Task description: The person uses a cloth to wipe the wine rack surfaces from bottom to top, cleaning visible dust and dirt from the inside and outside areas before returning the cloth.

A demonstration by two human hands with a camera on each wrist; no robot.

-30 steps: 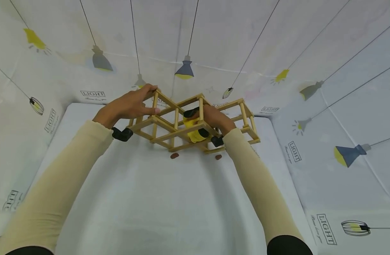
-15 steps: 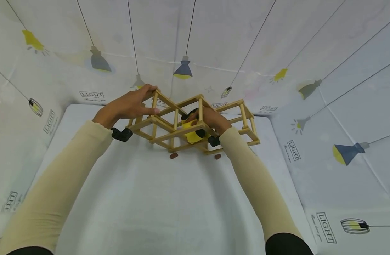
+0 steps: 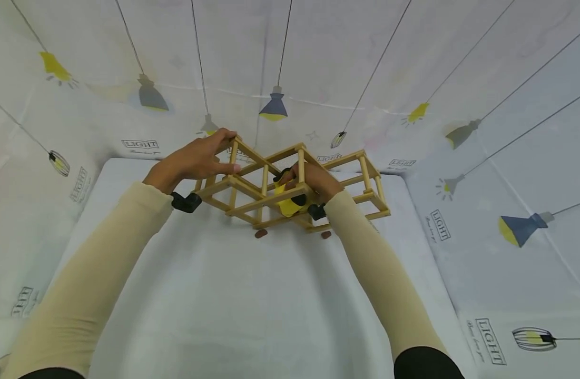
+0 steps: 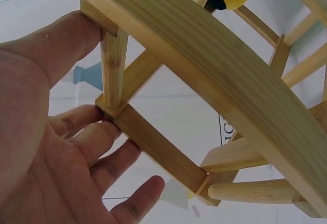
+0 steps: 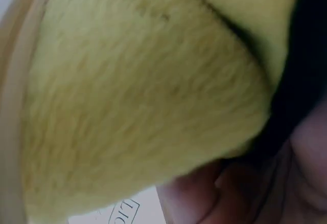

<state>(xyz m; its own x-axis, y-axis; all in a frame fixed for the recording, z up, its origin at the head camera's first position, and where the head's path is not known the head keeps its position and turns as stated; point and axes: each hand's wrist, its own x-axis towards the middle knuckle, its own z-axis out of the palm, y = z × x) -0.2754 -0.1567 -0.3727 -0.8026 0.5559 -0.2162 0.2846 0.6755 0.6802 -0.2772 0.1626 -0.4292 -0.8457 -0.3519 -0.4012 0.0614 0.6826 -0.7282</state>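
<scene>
A light wooden rack (image 3: 266,200) of square bars and round posts stands at the table's far side. My left hand (image 3: 197,158) grips its left corner. In the left wrist view, the thumb (image 4: 66,42) lies against the top of a post and the fingertips reach the bar at its other end. My right hand (image 3: 313,176) reaches inside the rack's middle and holds a fuzzy yellow cloth with black parts (image 3: 288,205). In the right wrist view, this yellow cloth (image 5: 143,96) fills most of the picture, with curled fingers (image 5: 194,193) beneath it.
Two small reddish-brown pieces, one to the left (image 3: 261,233) and one to the right (image 3: 326,235), lie at the rack's front foot. A white sheet (image 3: 252,305) covers the table. Behind it rises a white backdrop (image 3: 318,63) printed with hanging lamps.
My right hand has slid slightly left within the rack, taking the yellow cloth along. The left hand keeps its place on the corner. The whole view has shifted a little.
</scene>
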